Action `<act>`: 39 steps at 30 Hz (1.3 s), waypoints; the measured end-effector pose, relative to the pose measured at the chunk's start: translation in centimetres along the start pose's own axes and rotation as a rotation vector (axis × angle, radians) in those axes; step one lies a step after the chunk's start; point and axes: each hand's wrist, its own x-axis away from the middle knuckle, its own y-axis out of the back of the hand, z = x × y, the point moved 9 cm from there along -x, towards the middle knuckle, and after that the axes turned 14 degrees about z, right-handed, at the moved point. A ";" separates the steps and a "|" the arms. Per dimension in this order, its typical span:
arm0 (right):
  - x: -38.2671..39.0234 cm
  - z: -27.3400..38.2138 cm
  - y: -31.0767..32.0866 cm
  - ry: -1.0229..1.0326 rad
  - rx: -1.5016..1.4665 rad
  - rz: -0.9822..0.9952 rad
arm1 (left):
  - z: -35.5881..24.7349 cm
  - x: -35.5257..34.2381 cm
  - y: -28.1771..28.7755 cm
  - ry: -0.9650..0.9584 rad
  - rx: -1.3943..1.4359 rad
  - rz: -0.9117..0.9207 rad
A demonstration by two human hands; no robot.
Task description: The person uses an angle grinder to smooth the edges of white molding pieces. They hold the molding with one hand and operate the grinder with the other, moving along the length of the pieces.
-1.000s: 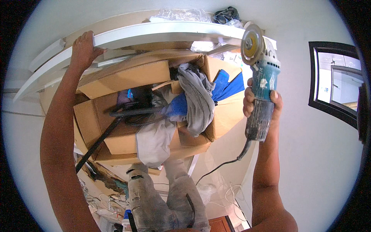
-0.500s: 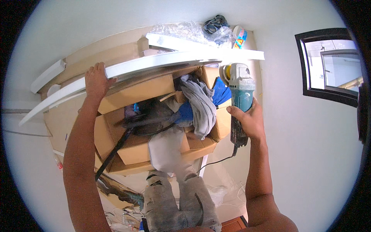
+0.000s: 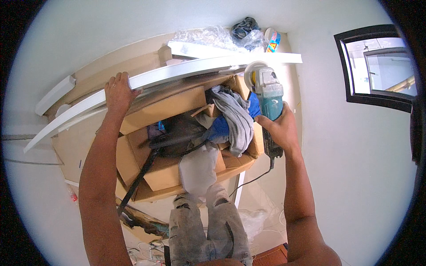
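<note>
In my right hand (image 3: 282, 128) is a teal and grey angle grinder (image 3: 270, 95), gripped round its body, with a black cord hanging from its lower end. Its pale disc (image 3: 254, 73) is at the underside of a long white strip (image 3: 191, 68), close to the strip's right end; whether they touch I cannot tell. My left hand (image 3: 119, 91) grips the strip left of its middle, fingers over the top edge. Below the strip stands an open cardboard box (image 3: 164, 104) holding a grey cloth (image 3: 237, 119), blue fabric (image 3: 219, 128) and dark items.
Behind the strip lie clear plastic wrap (image 3: 204, 37), a dark bundle (image 3: 245, 27) and a shorter white piece (image 3: 55, 95). A dark-framed window (image 3: 348, 66) is on the right wall. Clear plastic (image 3: 253, 221) and loose wires lie near my legs.
The grinder has tilted and shifted slightly left and up, its disc now turned more into view. My left hand has slid a little right along the strip.
</note>
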 end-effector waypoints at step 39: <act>-2.4 0.0 0.1 -0.042 0.060 0.013 | 0.2 -0.2 -0.4 -0.048 0.000 -0.025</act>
